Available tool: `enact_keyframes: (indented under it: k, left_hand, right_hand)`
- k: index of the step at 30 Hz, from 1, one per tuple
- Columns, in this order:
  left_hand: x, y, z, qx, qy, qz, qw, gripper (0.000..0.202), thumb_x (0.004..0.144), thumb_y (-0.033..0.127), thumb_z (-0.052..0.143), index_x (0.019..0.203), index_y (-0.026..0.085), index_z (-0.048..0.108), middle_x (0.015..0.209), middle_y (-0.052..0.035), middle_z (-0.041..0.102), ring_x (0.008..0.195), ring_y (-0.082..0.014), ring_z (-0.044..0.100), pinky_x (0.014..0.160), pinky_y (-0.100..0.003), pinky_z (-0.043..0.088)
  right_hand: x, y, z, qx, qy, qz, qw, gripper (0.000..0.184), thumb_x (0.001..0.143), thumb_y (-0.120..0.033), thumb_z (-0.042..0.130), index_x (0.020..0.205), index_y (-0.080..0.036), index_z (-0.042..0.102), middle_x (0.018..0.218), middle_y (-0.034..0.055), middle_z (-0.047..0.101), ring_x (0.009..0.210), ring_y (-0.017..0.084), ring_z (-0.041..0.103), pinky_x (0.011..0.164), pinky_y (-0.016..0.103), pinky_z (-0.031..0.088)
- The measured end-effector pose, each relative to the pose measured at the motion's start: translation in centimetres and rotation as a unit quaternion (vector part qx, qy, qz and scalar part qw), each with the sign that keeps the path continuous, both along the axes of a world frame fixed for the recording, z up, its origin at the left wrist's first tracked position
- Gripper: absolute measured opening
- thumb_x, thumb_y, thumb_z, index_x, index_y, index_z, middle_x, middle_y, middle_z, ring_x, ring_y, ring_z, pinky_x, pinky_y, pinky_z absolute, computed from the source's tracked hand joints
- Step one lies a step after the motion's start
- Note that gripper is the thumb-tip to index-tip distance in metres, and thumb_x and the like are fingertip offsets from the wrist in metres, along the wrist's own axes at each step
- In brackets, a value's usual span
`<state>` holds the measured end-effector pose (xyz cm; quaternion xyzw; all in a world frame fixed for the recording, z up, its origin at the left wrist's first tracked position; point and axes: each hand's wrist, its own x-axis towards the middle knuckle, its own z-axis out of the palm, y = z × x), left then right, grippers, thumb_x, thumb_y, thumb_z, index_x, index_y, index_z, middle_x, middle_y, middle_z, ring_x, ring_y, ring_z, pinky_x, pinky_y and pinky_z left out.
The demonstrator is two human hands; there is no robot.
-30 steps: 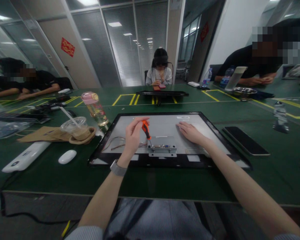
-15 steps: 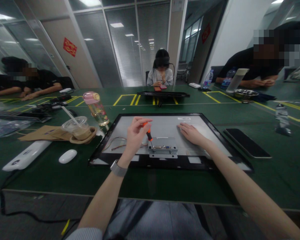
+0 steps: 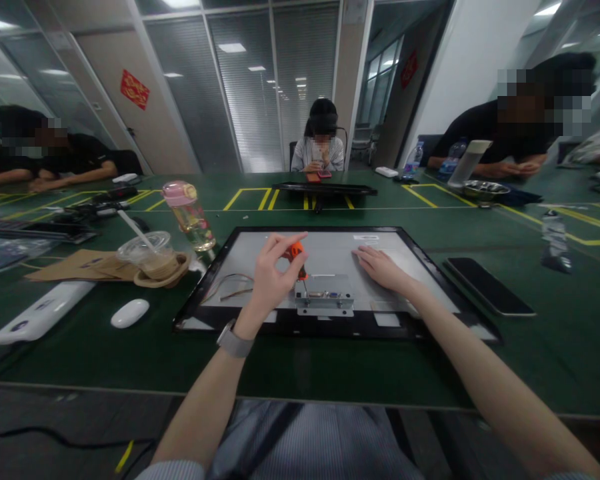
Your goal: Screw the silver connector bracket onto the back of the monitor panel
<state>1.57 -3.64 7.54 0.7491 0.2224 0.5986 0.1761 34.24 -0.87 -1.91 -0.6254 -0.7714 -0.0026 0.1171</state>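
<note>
A monitor panel (image 3: pixel 420 267) lies face down on the green table in front of me, its grey metal back up. My left hand (image 3: pixel 273 277) is closed round an orange-handled screwdriver (image 3: pixel 297 257), whose tip stands on the small metal connector bracket (image 3: pixel 325 301) near the panel's front edge. A watch sits on that wrist. My right hand (image 3: pixel 383 265) lies flat and open on the panel's back, to the right of the bracket. Thin wires (image 3: pixel 227 287) run over the panel's left part.
Left of the panel stand a pink-capped bottle (image 3: pixel 190 217), a plastic cup with a straw (image 3: pixel 147 253), a white mouse (image 3: pixel 129 313) and a white bar (image 3: pixel 40 319). A black phone (image 3: pixel 487 285) lies to the right. Three other people sit around the table; another panel (image 3: pixel 325 189) lies at the far side.
My left hand has turned on the screwdriver, fingers shifting round the handle, and the handle now stands more upright. The right hand has stayed flat on the panel.
</note>
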Motion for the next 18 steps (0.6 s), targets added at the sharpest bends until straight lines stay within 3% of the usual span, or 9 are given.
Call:
enact_keyframes:
  k: [5, 8, 18]
  left_hand:
    - [0.3, -0.2, -0.5, -0.074, -0.096, -0.003, 0.993, 0.030, 0.095, 0.026, 0.066, 0.125, 0.025, 0.067, 0.099, -0.0020, 0.056, 0.085, -0.0115, 0.064, 0.073, -0.023, 0.060]
    - [1.2, -0.6, -1.2, -0.108, -0.081, -0.015, 0.991, 0.029, 0.093, 0.027, 0.068, 0.122, 0.024, 0.067, 0.100, -0.0030, 0.058, 0.088, -0.0129, 0.065, 0.069, -0.021, 0.062]
    - [3.2, -2.6, -1.6, -0.064, -0.015, -0.041, 0.997, 0.024, 0.095, 0.027, 0.068, 0.118, 0.023, 0.067, 0.099, -0.0026, 0.057, 0.086, -0.0115, 0.064, 0.068, -0.019, 0.063]
  right_hand:
    - [0.1, -0.1, 0.0, -0.004, 0.001, 0.004, 1.000, 0.052, 0.104, -0.029, 0.031, 0.150, -0.016, 0.053, 0.157, 0.0169, 0.049, 0.147, 0.032, 0.042, 0.119, 0.054, 0.036]
    - [0.2, -0.1, 0.0, 0.000, 0.003, 0.003, 1.000, 0.051, 0.104, -0.029, 0.032, 0.149, -0.019, 0.054, 0.157, 0.0160, 0.050, 0.146, 0.031, 0.044, 0.118, 0.054, 0.036]
    - [0.1, 0.0, -0.2, 0.009, -0.010, 0.001, 1.000, 0.051, 0.103, -0.027, 0.032, 0.148, -0.019, 0.054, 0.155, 0.0157, 0.052, 0.145, 0.032, 0.045, 0.116, 0.054, 0.039]
